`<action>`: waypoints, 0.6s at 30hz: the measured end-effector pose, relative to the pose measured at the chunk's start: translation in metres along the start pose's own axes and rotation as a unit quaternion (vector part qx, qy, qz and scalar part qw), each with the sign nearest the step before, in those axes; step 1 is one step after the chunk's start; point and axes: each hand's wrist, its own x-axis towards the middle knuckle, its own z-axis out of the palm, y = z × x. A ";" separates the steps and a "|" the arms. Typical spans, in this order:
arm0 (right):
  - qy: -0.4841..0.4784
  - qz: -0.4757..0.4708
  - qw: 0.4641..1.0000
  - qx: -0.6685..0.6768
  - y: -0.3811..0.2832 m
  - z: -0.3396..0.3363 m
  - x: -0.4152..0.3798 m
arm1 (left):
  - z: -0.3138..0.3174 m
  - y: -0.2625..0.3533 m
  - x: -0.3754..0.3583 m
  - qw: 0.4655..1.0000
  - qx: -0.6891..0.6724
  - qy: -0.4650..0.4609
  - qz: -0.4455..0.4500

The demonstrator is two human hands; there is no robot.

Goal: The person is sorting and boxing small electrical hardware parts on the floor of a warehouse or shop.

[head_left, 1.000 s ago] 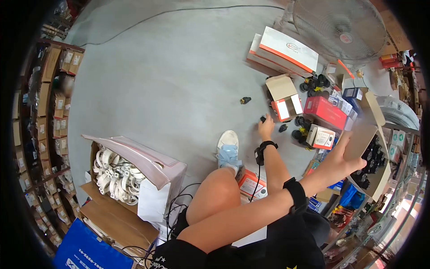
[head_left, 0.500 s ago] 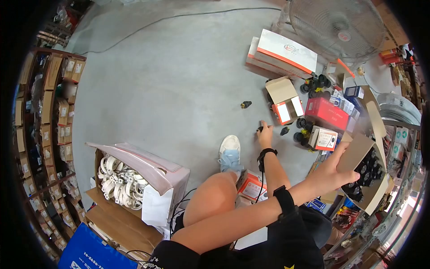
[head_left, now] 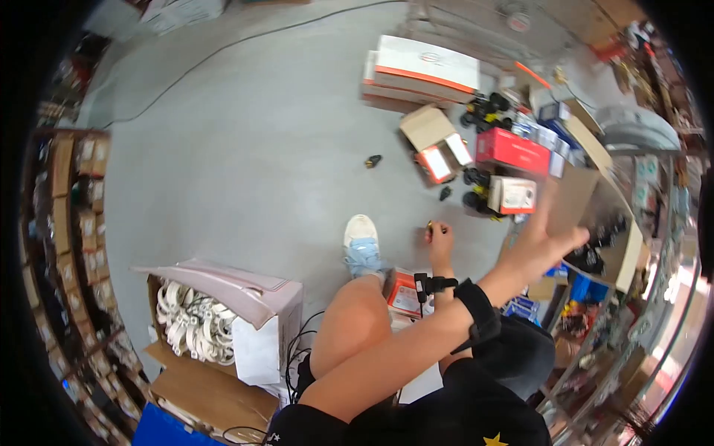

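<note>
My left hand [head_left: 534, 241] reaches across to the right and grips an open cardboard box [head_left: 571, 195], with the thumb at its rim and the fingers along its side. Inside the tilted box lie several black parts [head_left: 587, 260], blurred. Close to the floor, my right hand [head_left: 440, 239] is closed on a small black plug-like part with a brass-coloured piece. A similar black part [head_left: 373, 160] lies alone on the floor, and another dark part [head_left: 445, 193] lies beyond my right hand. An open orange-and-white box [head_left: 435, 165] stands farther back.
White-and-orange cartons [head_left: 428, 63] and a fan [head_left: 513, 22] stand at the back. A red box [head_left: 513, 149] and a small white box [head_left: 515, 195] sit among black parts. A carton of white rings [head_left: 195, 320] is at left. Shelves [head_left: 74, 245] line the left side.
The view has shifted, with the floor items now farther left. My right hand has drawn back towards me with the small part. My left hand still holds the box.
</note>
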 end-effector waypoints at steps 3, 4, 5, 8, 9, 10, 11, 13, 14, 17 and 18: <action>0.155 -0.030 0.979 0.127 -0.101 -0.046 -0.043 | 0.007 -0.012 0.009 0.996 -0.054 -0.047 0.045; 0.070 -0.065 0.963 0.251 -0.130 -0.062 -0.056 | 0.011 -0.014 0.008 0.996 -0.070 -0.044 0.043; -0.023 -0.100 0.924 0.367 -0.154 -0.078 -0.070 | 0.015 -0.010 0.004 0.996 -0.069 -0.048 0.022; 0.005 -0.275 0.880 0.387 -0.227 -0.139 -0.114 | 0.021 -0.011 -0.003 0.998 -0.054 -0.031 -0.026; 0.088 -0.305 0.880 0.355 -0.255 -0.152 -0.123 | 0.021 -0.013 -0.004 0.998 -0.049 -0.035 -0.025; 0.109 -0.372 0.849 0.358 -0.276 -0.160 -0.137 | 0.021 -0.014 -0.003 0.998 -0.043 -0.039 -0.022; 0.118 -0.442 0.831 0.317 -0.292 -0.178 -0.143 | 0.020 -0.016 -0.004 0.999 -0.028 -0.041 -0.017; 0.185 -0.540 0.811 0.130 -0.319 -0.186 -0.155 | 0.020 -0.014 -0.008 0.999 -0.004 -0.038 -0.007; 0.212 -0.562 0.799 0.029 -0.331 -0.185 -0.162 | 0.021 -0.015 -0.010 0.999 0.006 -0.033 -0.003; 0.110 -0.575 0.784 -0.206 -0.352 -0.169 -0.176 | 0.017 -0.021 -0.010 0.999 0.015 -0.050 -0.010; 0.075 -0.569 0.786 -0.229 -0.352 -0.169 -0.167 | 0.019 -0.023 -0.011 0.998 0.022 -0.054 -0.014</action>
